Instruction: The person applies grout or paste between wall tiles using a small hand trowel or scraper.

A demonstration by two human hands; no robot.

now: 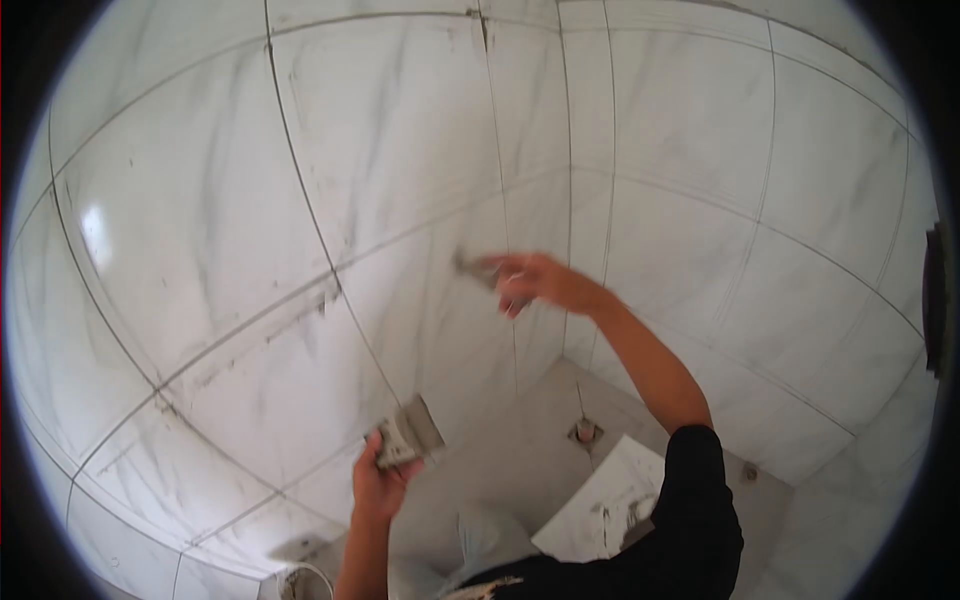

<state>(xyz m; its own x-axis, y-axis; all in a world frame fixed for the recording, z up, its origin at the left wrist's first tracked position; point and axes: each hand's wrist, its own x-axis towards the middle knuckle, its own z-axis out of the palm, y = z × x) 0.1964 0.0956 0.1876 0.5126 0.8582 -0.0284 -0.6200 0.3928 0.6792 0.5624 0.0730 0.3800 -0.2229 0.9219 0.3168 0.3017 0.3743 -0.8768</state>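
My left hand [382,480] grips a flat, grout-smeared tool [408,432] with a grey blade, low in front of the tiled wall [400,120]. Higher and to the right, my right hand [525,282] is closed round a small tool [472,264], blurred by motion, its tip pointing left near the wall. Dark joint lines run between the white marbled tiles. Grey smears mark the tiles below the joint at centre left.
A white marbled board [600,505] with dark marks lies on the grey floor [540,400] by my right arm. A drain opening [585,432] is near the corner. A dark object [935,300] stands at the right edge.
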